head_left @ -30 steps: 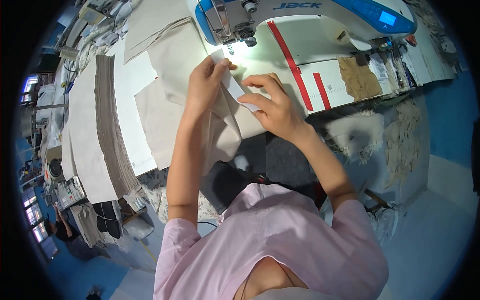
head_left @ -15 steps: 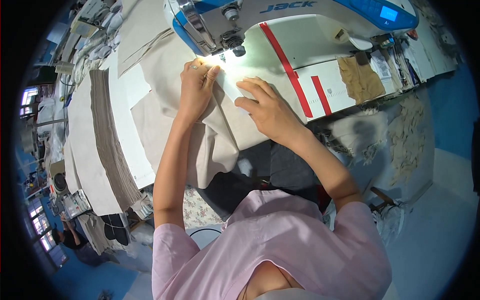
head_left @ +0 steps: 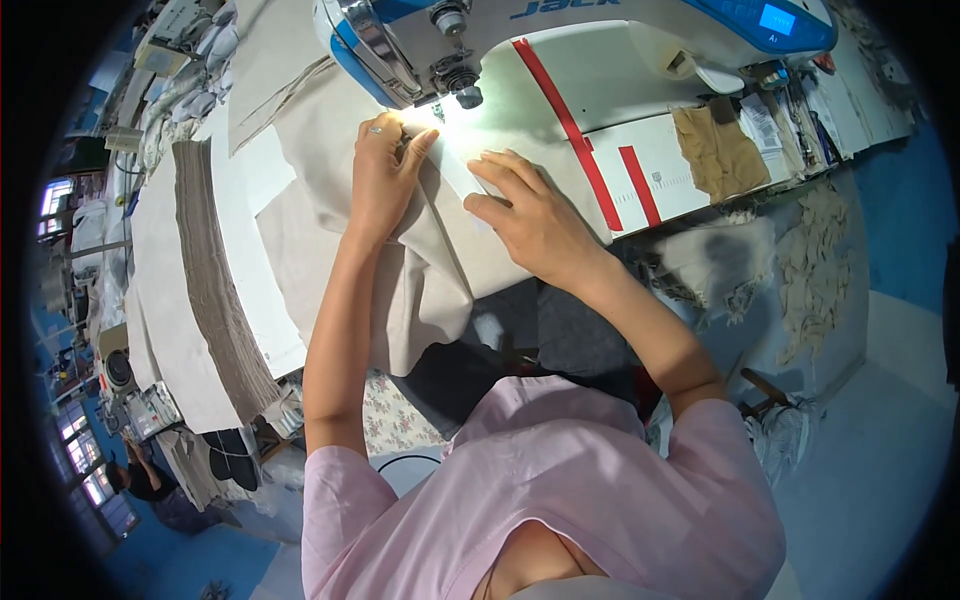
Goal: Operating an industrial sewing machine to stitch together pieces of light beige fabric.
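Blue walls [head_left: 905, 220] close in this crowded workroom, and another person [head_left: 150, 480] stands off to the left. Across the white worktop [head_left: 238, 225], a stack of cloth pieces [head_left: 212, 290] lies at left; a brown cloth [head_left: 718, 155] lies near the front edge, right of the red strips [head_left: 560, 100]. Beige cloth [head_left: 490, 255] droops over that front edge. On it, below the sewing machine [head_left: 660, 30], lies a white strip [head_left: 455, 172]. The left hand [head_left: 385, 175], fingers curled, touches its far end; I can't tell whether it grips. The right hand [head_left: 530, 215] rests beside it, thumb and fingers spread.
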